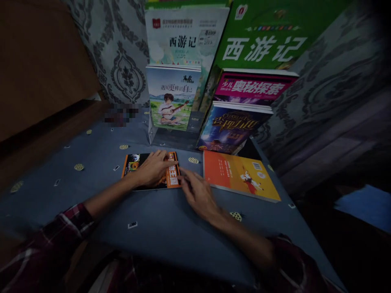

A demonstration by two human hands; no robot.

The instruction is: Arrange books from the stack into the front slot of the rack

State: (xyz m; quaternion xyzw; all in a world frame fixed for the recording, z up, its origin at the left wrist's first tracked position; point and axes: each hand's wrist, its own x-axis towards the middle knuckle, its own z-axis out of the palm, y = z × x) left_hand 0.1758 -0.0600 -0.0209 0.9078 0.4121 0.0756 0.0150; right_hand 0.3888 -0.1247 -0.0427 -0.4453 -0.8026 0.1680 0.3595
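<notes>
The left hand [157, 166] lies flat, fingers close together, across a small book [173, 178] and hides the middle of its cover; the right hand [198, 193] has loosely bent fingers at the book's right edge, and one cannot tell whether they pinch it. Beyond the left hand, a blurred patch on the worktop [149, 244] cannot be made out. Farther ahead of both hands, a clear stand [174, 137] holds a book with a guitar player [171, 101]; a large green book [265, 38], cut off at the top, rises behind a magenta book [252, 86] and a dark blue book [235, 126]. Just beyond the right hand, to its right, lies an orange-yellow book [241, 175]. The small book lies flat under the left hand, black with orange edge strips and white lettering.
</notes>
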